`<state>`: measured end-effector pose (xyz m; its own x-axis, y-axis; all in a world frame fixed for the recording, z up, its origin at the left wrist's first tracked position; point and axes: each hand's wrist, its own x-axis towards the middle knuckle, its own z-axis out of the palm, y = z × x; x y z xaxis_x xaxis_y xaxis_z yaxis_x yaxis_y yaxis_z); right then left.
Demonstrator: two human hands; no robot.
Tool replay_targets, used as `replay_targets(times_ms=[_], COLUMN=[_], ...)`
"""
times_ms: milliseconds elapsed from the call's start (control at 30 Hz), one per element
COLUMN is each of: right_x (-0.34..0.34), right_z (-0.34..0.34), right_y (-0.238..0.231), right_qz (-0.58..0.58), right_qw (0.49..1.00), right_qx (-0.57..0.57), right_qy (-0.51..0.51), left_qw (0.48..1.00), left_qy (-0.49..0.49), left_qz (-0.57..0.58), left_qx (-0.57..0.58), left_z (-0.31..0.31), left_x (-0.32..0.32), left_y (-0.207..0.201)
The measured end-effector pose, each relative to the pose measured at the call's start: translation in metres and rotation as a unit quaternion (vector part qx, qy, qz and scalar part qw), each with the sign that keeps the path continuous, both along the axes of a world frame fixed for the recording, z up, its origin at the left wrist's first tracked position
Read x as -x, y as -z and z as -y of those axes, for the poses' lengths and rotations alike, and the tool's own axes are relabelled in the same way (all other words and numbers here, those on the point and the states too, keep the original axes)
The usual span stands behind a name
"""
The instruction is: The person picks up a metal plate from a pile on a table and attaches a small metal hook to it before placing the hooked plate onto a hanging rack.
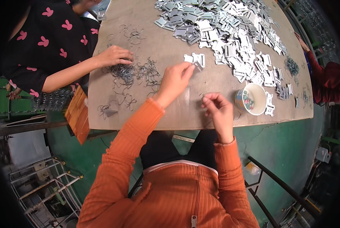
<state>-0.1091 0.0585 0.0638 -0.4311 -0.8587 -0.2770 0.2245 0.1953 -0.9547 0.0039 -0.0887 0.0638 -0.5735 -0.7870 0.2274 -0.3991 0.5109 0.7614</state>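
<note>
My left hand (173, 83) reaches over the table, thumb and fingers pinched on a small metal plate (198, 66) that tilts off the tabletop. Just beyond it lie two flat slotted plates (195, 58). Closer to the table's front edge, my right hand (220, 112) is closed in a pinch; a thin dark sliver shows at its fingertips, too small to name. To the right of that hand stands a paper cup (239, 99) with a coloured pattern. Bent wire pieces (148, 72) lie in a loose heap left of my left hand.
A large pile of metal plates (215, 22) covers the far right of the table (170, 117). At left, a co-worker's hand (114, 56) rests by a dense wire heap (122, 75). Another person in a dark red sleeve (317, 66) sits at right, near more wires (292, 66).
</note>
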Motion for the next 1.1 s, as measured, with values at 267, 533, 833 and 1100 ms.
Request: replay_targets(times_ms=[267, 533, 833, 1100], right_x=[-0.003, -0.009, -0.005, -0.008], right_z=[0.001, -0.012, -0.016, -0.025], right_y=[-0.049, -0.053, -0.056, -0.046], right_qz=[0.068, 0.102, 0.113, -0.095], right_qw=[0.992, 0.989, 0.986, 0.960], right_qx=[0.104, 0.107, 0.121, 0.237], right_qy=[0.032, 0.011, 0.037, 0.112], left_qw=[0.904, 0.966, 0.996, 0.993], left_qy=[0.037, 0.039, 0.032, 0.046], left_qz=[-0.181, -0.138, -0.054, -0.080], left_qx=[-0.385, -0.213, 0.061, 0.079], left_z=[-0.073, -0.098, -0.105, -0.039], left_x=[-0.032, -0.041, -0.037, -0.017], left_y=[-0.030, -0.043, -0.040, -0.004])
